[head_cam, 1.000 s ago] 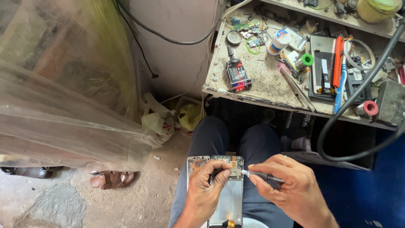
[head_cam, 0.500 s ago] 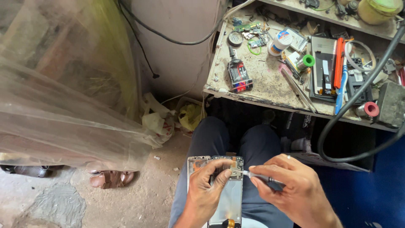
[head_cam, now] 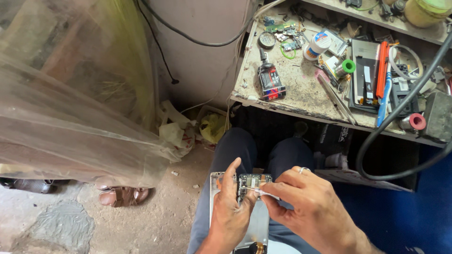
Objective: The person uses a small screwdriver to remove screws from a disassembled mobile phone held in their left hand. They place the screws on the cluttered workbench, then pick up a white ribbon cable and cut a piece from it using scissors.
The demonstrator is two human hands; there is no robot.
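Fingers (head_cam: 270, 194) of the right hand (head_cam: 310, 211) have slid their thin tool (head_cam: 256, 190), probably tweezers, onto the phone (head_cam: 249, 207). The left hand (head_cam: 230, 214) still grips the phone's edge.

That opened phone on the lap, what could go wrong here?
The opened phone rests over the knees, steadied only by the left hand; a slip might drop it onto the dirt floor. The right hand works a thin tool at the bare circuit board, which a slip could scratch. Tiny parts could get lost.
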